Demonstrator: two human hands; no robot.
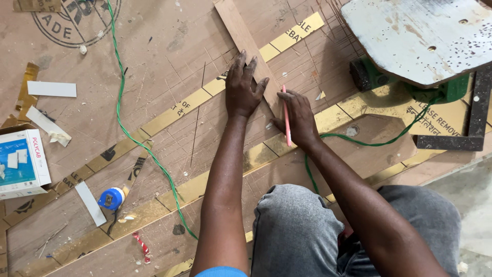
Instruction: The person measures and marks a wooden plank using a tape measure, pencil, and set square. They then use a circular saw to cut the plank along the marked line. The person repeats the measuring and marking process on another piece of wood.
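Note:
My left hand [245, 87] lies flat, fingers spread, pressing on a long narrow wooden strip [236, 23] that runs from the top of the view down toward me over a brown board [169, 56]. Beside it, my right hand [299, 119] grips a thin pink pencil [286, 118], held upright with its tip at the strip's right edge. Both forearms reach out from the bottom of the view over my knees in grey trousers.
A green cable [122, 107] snakes across the board. A blue tape measure [112, 198] and a white and blue box [21, 163] lie at left. A green power tool [379, 77] under a grey plate [420, 36] and a black square [474, 123] sit at right.

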